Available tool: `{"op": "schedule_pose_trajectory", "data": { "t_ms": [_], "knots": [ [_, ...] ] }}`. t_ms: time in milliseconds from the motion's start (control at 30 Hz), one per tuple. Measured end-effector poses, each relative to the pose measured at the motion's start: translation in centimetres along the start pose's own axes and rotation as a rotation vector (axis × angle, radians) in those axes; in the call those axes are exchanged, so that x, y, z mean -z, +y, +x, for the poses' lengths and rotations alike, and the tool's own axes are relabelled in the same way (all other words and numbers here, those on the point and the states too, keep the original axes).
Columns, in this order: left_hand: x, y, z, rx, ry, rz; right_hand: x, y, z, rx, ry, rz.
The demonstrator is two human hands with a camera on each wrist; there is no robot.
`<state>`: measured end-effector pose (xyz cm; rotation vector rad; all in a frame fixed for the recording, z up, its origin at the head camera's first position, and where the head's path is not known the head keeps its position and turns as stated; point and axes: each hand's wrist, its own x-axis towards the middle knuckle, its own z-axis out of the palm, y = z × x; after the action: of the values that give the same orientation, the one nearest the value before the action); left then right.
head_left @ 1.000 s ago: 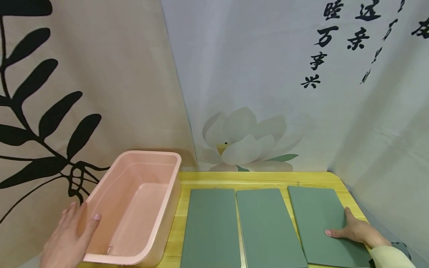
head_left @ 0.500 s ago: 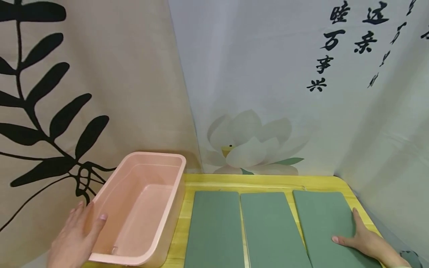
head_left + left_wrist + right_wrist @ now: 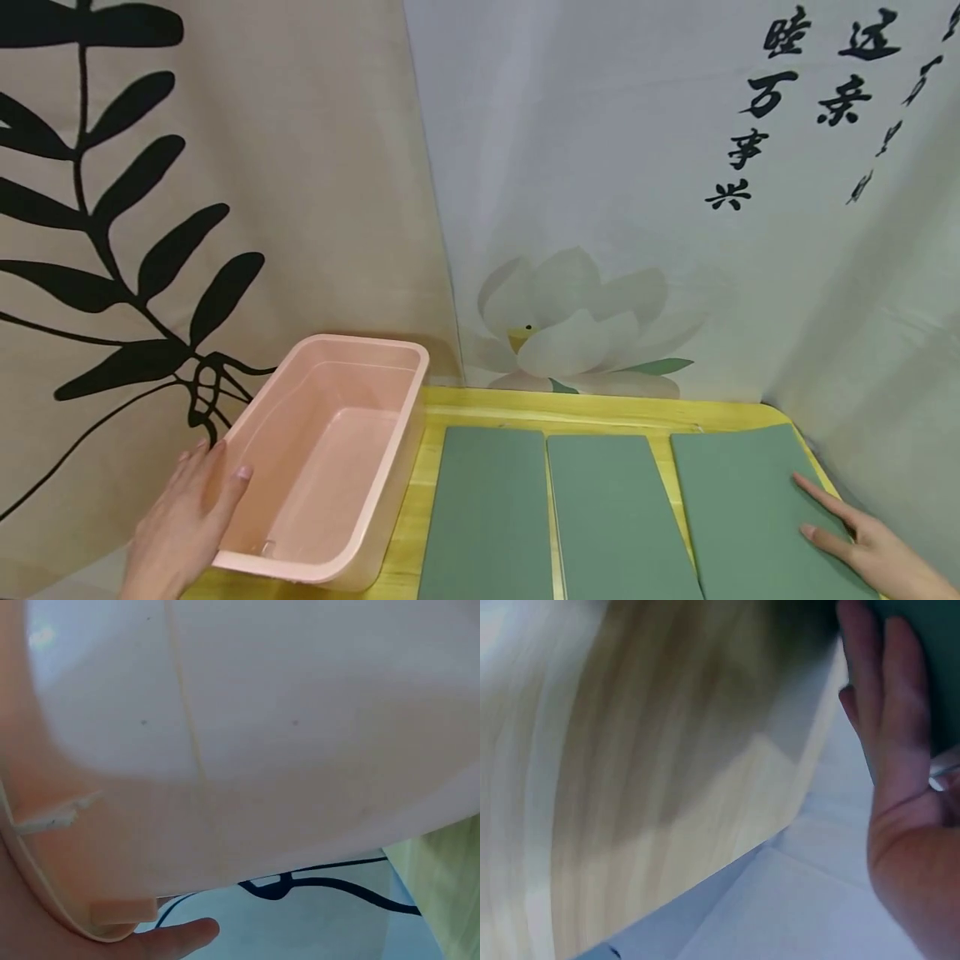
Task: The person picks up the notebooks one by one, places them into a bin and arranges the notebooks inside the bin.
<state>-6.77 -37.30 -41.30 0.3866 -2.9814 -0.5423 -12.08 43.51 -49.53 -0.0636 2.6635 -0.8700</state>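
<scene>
On the left in the head view is a pink basin [image 3: 386,500]. My left hand [image 3: 176,525] grips its left rim, thumb over the inside and the other fingers outside. The left wrist view looks at the basin's outer side [image 3: 240,750]. Three flat green rectangular panels lie side by side: a left one [image 3: 487,508], a middle one [image 3: 618,517] and a right one [image 3: 750,500]. My right hand [image 3: 862,533] holds the right panel by its right edge, thumb and index finger on top. In the right wrist view, other fingers [image 3: 904,697] lie along its underside, above the wood.
A yellow wooden table [image 3: 585,408] carries the basin and panels. Its right edge drops off close by the right hand. Behind it hangs a light curtain [image 3: 615,125] with a lotus print and black characters; dark leaves [image 3: 183,250] are printed at the left.
The head view has turned left, so everything sits further right. The right panel's right side has come up and the right hand has shifted its hold. The left hand stays on the rim.
</scene>
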Motion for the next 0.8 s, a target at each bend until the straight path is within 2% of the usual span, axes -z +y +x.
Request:
{"op": "schedule_pose_trajectory", "data": {
  "t_ms": [67,167,300,400,500,633,700,800],
  "knots": [
    [0.0,-0.2,-0.1,-0.042,0.008,-0.008,0.3,-0.4,-0.3,-0.004,0.024,0.014],
    [0.2,-0.5,-0.2,-0.106,0.002,-0.013,0.7,-0.8,-0.7,-0.051,0.009,0.071],
    [0.6,-1.0,-0.2,-0.147,-0.05,-0.022,0.9,-1.2,-1.6,-0.113,0.001,0.122],
    [0.9,-1.3,-0.1,-0.168,-0.086,-0.034,0.8,-1.2,-2.3,-0.134,0.035,0.146],
    [1.0,-1.6,0.1,-0.184,-0.089,-0.037,0.5,-1.2,-3.0,-0.152,0.076,0.205],
    [0.2,-2.2,0.4,-0.223,-0.037,-0.048,0.5,-1.9,-4.0,-0.169,0.111,0.356],
    [-0.2,-2.5,0.4,-0.264,0.0,-0.065,0.5,-2.7,-4.4,-0.168,0.129,0.415],
    [-0.7,-2.8,0.5,-0.316,0.014,-0.06,0.3,-3.8,-4.8,-0.159,0.148,0.461]
  ]
}}
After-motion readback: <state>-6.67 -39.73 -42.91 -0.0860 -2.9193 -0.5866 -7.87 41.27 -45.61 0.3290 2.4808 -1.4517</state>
